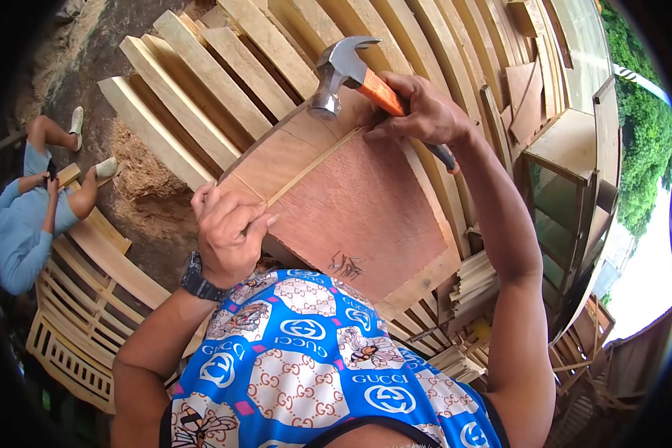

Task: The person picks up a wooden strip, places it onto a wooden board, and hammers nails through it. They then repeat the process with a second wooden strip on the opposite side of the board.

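My right hand [425, 112] is closed around the orange handle of a claw hammer [343, 71], its steel head held above the far edge of the panel. The thumb of that hand lies by the upper end of a thin wooden strip [317, 166]. At the strip's lower end my left hand [231, 231] is closed, apparently gripping it, with its fingertips partly hidden. Under the strip is a reddish plywood panel [373, 209] with pale wood along its borders. Several loose nails [347, 265] lie in a small heap on the panel, close to my body.
Long wooden boards [201, 97] lie in rows beyond the panel. Wood shavings [153, 164] cover the ground at left. A seated person [37, 201] in blue is at far left, near a slatted wooden frame [104, 276]. A glass-sided wooden cabinet [567, 164] stands at right.
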Demonstrator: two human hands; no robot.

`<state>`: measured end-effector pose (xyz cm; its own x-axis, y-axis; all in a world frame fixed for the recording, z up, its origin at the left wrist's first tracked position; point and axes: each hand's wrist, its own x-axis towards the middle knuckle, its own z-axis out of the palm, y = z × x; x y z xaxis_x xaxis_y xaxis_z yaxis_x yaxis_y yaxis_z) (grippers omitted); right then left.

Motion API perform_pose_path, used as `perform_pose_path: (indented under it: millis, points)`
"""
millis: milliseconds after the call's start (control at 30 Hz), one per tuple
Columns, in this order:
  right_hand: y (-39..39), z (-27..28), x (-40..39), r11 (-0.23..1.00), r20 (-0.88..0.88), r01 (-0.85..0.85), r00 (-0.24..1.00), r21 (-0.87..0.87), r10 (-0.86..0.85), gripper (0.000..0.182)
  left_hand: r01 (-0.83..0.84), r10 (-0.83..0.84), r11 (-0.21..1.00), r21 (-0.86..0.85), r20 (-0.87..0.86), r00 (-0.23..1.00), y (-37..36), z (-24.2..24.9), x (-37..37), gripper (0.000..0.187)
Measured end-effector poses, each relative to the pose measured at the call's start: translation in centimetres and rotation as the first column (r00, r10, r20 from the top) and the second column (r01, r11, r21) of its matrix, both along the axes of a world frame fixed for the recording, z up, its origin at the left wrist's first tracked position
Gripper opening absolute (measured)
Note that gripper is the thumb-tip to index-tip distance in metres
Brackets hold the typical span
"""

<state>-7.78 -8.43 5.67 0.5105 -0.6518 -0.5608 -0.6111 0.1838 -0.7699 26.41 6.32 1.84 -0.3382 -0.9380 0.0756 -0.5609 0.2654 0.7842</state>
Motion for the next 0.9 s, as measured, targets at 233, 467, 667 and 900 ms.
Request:
perform_pose_path:
  millis: [233,467,667,900]
  points:
    - [0.1,-0.8,-0.1,0.998,0.085,0.053,0.995,0.02,-0.055,0.033,-0.008,0.008,1.0,-0.013,0.006,1.0,-0.2,-0.1,0.0,0.011]
    - [3.6,0.3,-1.4,0.929,0.167,0.293,0.951,-0.228,-0.259,0.048,0.022,-0.023,1.0,0.009,0.051,0.998,-2.1,0.7,0.1,0.005]
    - [10.0,5.2,-2.5,0.701,0.087,0.712,0.701,-0.039,-0.707,0.036,-0.04,0.051,0.997,0.068,-0.167,0.985,-5.6,0.3,-1.4,0.016]
    - [15.2,10.2,-1.0,0.428,0.702,0.902,0.271,0.054,-0.659,0.069,-0.026,0.144,0.956,0.292,-0.392,0.909,-9.9,-1.2,-7.7,0.023]
